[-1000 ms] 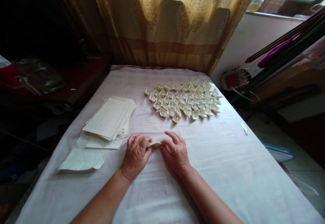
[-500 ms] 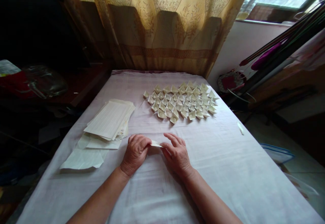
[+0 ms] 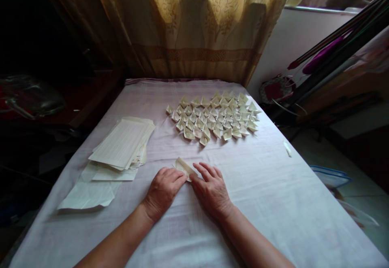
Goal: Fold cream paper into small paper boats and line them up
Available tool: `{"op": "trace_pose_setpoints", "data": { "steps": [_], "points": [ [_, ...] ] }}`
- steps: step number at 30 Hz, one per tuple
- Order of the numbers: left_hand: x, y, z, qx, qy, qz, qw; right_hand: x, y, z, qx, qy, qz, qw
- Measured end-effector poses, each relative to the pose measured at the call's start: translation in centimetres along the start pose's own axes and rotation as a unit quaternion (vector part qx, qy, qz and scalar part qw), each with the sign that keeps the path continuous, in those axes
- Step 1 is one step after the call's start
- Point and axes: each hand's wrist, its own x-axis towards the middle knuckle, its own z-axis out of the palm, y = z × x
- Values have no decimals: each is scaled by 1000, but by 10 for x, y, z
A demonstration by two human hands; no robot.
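Note:
Between my two hands is a small folded piece of paper [image 3: 183, 166], its pointed top tilted up and away from me. My left hand [image 3: 165, 187] pinches its lower left side, thumb and fingers closed. On the lower right edge, my right hand [image 3: 212, 187] grips it with thumb and forefinger, the other fingers loosely raised. Beyond them stand many little folded paper boats [image 3: 209, 120], set close together in rows. A stack of printed paper sheets [image 3: 120, 140] lies to the left, with a thin loose sheet [image 3: 88, 193] sticking out beneath it.
A pale cloth [image 3: 252, 227] covers the table. A small white scrap [image 3: 287, 149] lies near its right edge. Behind hangs a gold patterned curtain [image 3: 188, 37]. A blue-rimmed container [image 3: 331, 175] sits low at the right, and a dark cabinet stands at the left.
The folded paper, seen nearly edge-on and flat before, now tilts up with its point showing. My left hand has turned slightly, and the view has shifted a little.

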Motion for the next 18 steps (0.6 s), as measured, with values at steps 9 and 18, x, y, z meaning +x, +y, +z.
{"op": "trace_pose_setpoints", "data": {
  "steps": [9, 18],
  "points": [
    [-6, 1, -2, -51, -35, -15, 998, 3, 5, 0, 118, -57, 105, 986],
    [-12, 0, -6, -41, -84, -4, 996, 9, -9, 2, 158, -58, 208, 964]
  ]
}}
